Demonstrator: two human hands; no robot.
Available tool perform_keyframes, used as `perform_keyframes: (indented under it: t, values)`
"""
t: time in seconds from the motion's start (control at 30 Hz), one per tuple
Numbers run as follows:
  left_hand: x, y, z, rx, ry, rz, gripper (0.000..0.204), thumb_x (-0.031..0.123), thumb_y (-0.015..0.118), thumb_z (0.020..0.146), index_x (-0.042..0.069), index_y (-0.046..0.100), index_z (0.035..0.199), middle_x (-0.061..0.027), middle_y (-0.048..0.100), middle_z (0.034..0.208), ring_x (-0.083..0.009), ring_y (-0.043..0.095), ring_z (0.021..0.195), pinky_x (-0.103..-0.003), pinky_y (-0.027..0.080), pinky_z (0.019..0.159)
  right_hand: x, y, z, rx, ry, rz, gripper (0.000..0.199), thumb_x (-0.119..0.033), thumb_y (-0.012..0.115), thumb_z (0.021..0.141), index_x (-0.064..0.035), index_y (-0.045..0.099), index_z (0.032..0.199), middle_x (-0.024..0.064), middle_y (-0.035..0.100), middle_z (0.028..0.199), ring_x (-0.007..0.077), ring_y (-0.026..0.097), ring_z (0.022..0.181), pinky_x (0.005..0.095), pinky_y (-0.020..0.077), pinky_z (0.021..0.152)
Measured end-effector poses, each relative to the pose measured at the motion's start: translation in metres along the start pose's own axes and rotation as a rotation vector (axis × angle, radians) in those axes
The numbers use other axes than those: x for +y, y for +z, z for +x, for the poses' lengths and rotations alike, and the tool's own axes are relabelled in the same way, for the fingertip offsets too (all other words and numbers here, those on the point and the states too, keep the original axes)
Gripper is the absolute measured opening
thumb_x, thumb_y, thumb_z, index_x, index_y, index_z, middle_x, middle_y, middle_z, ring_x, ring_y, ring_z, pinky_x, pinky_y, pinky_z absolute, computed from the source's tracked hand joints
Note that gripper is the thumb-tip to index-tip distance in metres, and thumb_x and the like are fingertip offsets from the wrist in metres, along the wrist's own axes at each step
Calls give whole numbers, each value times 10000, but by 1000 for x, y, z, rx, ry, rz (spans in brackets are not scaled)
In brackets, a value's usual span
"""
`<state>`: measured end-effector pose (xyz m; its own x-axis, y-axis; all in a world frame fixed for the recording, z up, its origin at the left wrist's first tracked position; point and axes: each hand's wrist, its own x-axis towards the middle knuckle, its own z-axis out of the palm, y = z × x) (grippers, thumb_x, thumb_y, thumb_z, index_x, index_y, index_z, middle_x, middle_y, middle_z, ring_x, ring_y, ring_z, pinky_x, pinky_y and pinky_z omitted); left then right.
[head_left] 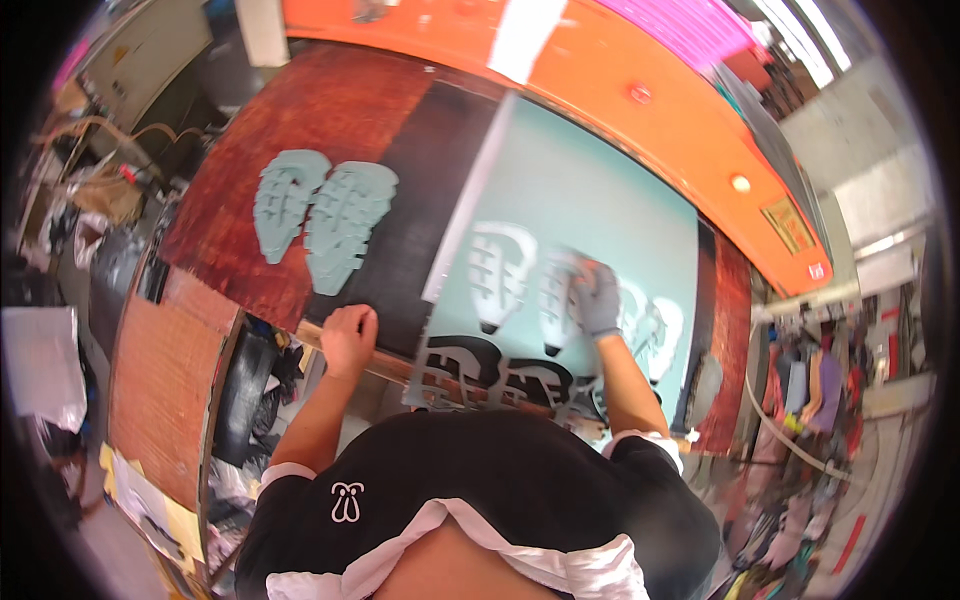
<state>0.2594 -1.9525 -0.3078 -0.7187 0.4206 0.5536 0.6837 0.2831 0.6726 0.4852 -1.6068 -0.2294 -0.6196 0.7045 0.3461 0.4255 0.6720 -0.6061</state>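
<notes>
Right hand (pixel 598 300), in a grey glove, lies on the pale green sheet (pixel 590 200), fingers curled over a sole-shaped cutout (pixel 558 300); blurred, so can't tell if it pinches the piece or just presses it. Left hand (pixel 349 338) is bare, fingers curled down, resting on the near edge of the dark mat (pixel 420 200), holding nothing visible.

The sheet covers the right part of the workbench (pixel 300 110). Another sole cutout (pixel 497 272) sits just left of the gloved hand, more pale outlines to its right. Along the sheet's near edge are empty sole-shaped holes (pixel 500 375) showing dark underneath.

Two loose green soles (pixel 322 215) lie side by side, touching, on the bench well left of the sheet, beyond the left hand.

An orange machine frame (pixel 640 110) curves along the far side of the sheet. A brown board (pixel 165 390) sits low left. Cluttered bags and scraps on both sides of the floor.
</notes>
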Motion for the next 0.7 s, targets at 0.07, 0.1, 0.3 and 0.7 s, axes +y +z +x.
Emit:
perform_keyframes:
  t: [0.07,0.1,0.3,0.7]
  values:
    - [5,2,1,-124,-114,61,56,109,611,813,58,619,835,-99,619,737,-287,584,666,-384,459,625,49,-74,-42,177,136,-229,297,-164,604,769,-25,578,1030,184,590,1010,345,570,921,408,459,813]
    - [10,4,2,-215,-371,-178,168,162,606,853,40,596,968,-86,631,757,-223,613,701,-330,471,656,69,-103,-65,259,365,-259,319,-187,598,773,-25,578,1047,189,593,1009,348,573,924,414,459,816]
    - [67,41,-10,-521,-807,-659,302,272,574,901,41,524,1090,-47,609,787,-139,568,636,-287,468,579,138,-198,-179,434,794,-344,360,-291,549,829,31,600,982,160,604,865,272,577,835,376,451,768]
    - [72,-31,-69,-667,-914,-499,286,273,522,937,96,497,713,23,468,585,-69,397,433,-228,308,388,128,-233,-293,127,826,64,273,-251,533,891,16,569,844,54,552,705,137,475,681,317,408,644]
